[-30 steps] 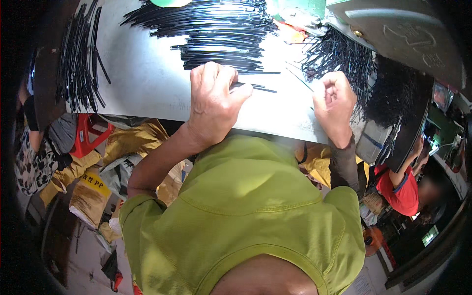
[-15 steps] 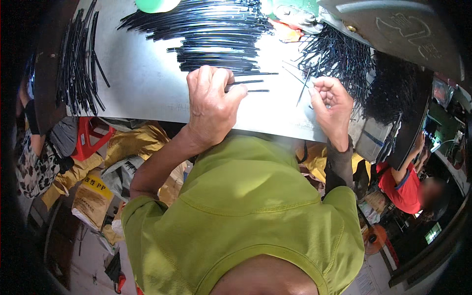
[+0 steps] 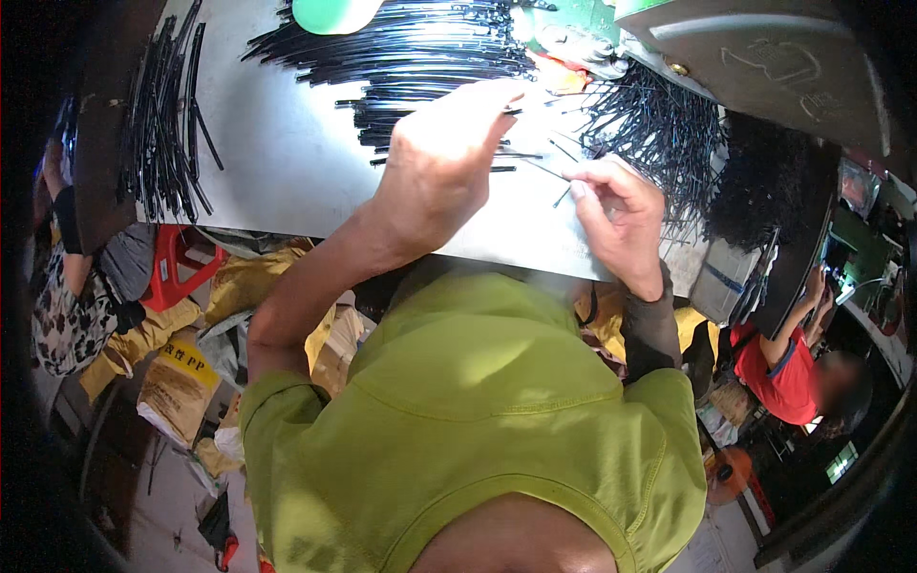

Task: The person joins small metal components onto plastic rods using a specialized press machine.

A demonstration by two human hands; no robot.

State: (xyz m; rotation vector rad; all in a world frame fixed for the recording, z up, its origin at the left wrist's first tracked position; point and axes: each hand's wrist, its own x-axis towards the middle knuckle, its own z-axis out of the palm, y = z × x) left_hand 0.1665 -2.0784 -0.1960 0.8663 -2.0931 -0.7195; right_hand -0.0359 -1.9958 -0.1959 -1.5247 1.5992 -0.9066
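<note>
Long thin black strips (image 3: 430,55) lie side by side in a wide layer on the pale table (image 3: 248,124). My left hand (image 3: 444,158) is above the near end of this layer, its back toward me and its fingers drawn together. Glare and the hand itself hide whatever may be between its fingertips. To the right, my right hand (image 3: 626,215) pinches a slender black strip (image 3: 547,169) between thumb and forefinger. That strip points up and left toward my left hand. Beyond my right hand is a tangled heap of thin black strips (image 3: 659,119).
A bundle of black strips (image 3: 172,124) lies at the table's left. A green rounded object (image 3: 336,11) stands at the far edge. A grey panel (image 3: 764,62) juts in at upper right. A red stool (image 3: 180,267) and paper sacks (image 3: 181,377) are below left. A person in red (image 3: 778,372) is at right.
My left hand has lifted off the strips and moved right and away from me. My right hand has shifted left, bringing its strip closer to my left hand.
</note>
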